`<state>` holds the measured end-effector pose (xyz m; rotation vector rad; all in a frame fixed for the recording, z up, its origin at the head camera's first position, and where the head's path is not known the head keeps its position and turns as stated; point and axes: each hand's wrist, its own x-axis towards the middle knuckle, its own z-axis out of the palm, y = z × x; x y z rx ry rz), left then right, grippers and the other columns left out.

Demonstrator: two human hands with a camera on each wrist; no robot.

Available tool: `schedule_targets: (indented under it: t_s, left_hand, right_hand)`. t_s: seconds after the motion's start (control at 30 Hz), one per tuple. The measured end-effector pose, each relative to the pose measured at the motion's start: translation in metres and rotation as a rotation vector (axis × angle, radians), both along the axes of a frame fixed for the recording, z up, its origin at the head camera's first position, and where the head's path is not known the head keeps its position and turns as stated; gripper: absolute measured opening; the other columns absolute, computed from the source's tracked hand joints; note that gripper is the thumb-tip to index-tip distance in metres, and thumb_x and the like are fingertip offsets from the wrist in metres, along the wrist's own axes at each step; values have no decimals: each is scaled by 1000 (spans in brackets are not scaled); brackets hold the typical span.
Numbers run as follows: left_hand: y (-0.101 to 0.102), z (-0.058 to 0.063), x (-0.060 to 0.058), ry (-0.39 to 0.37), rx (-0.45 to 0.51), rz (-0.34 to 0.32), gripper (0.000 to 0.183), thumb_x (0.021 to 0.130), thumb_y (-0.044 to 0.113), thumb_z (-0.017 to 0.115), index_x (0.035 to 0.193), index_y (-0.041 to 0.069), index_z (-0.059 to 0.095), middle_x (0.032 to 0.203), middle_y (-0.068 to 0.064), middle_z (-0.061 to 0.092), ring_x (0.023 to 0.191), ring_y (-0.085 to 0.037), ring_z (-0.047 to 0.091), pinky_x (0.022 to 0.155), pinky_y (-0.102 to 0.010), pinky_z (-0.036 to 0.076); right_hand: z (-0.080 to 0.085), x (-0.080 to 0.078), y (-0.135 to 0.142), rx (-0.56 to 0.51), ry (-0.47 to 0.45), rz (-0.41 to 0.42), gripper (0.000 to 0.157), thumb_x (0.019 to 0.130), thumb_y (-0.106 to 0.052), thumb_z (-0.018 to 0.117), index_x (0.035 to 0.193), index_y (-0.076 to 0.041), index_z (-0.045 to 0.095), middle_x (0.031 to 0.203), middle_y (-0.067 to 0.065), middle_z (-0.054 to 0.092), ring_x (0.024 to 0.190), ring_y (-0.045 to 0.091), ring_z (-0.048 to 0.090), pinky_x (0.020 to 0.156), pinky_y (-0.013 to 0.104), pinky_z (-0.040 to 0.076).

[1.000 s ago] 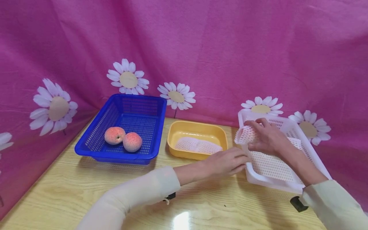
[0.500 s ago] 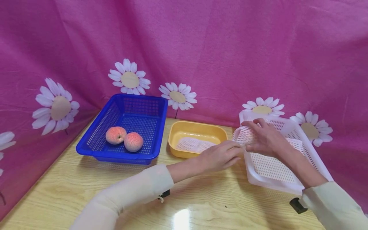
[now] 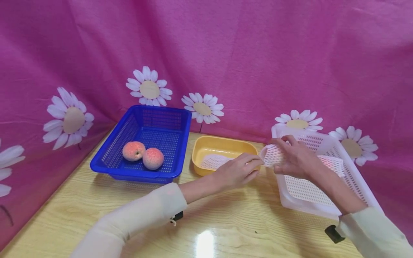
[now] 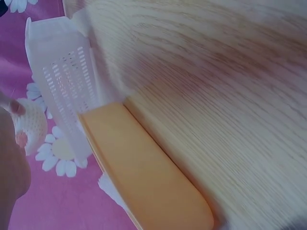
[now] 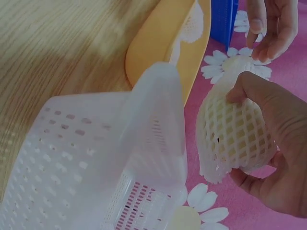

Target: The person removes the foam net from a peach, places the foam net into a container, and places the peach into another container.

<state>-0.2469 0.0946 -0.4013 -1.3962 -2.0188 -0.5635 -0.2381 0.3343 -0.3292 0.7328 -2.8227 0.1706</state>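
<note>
Beside the white basket's left rim, my right hand (image 3: 297, 157) grips a peach in a white foam net sleeve (image 3: 271, 156). In the right wrist view, its thumb and fingers lie on opposite sides of the netted peach (image 5: 235, 132), and the sleeve's loose end points toward the other hand. My left hand (image 3: 238, 170) hovers over the front right of the yellow tray (image 3: 226, 141), fingertips right at the sleeve's end. From the right wrist, the left hand's loosely bent fingers (image 5: 283, 33) show with a gap between thumb and fingers.
A blue basket (image 3: 179, 157) at the left holds two bare peaches (image 3: 153, 158). A flat foam net (image 3: 214, 161) lies in the yellow tray. Inside the white basket (image 3: 309, 211) is another netted pinkish fruit (image 3: 333, 165). A pink flowered cloth (image 3: 238, 71) hangs behind the wooden table (image 3: 232, 229).
My left hand has moved left, from the white basket's rim to over the yellow tray. The right hand keeps its grip on the netted peach, whose sleeve end has turned more toward the left.
</note>
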Motion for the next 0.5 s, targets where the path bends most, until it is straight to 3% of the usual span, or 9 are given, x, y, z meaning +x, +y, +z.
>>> schedule_targets:
  t_s: [0.27,0.5]
  left_hand:
    - [-11,3,-2,-26,29,11,30,95,11,67,124,2,65,118,-9,64,111,-21,60,96,-19,47]
    - [-16,4,-4,-44,29,15,33,97,10,63,129,2,63,120,-9,62,111,-21,60,96,-18,46]
  right_hand:
    - [-2,5,-10,2,-4,19,81,65,-29,87,137,-19,51,122,21,52,88,40,58,67,52,54]
    - [-5,9,-20,-14,11,47,78,64,-29,85,134,-19,53,119,17,52,83,35,57,66,49,52]
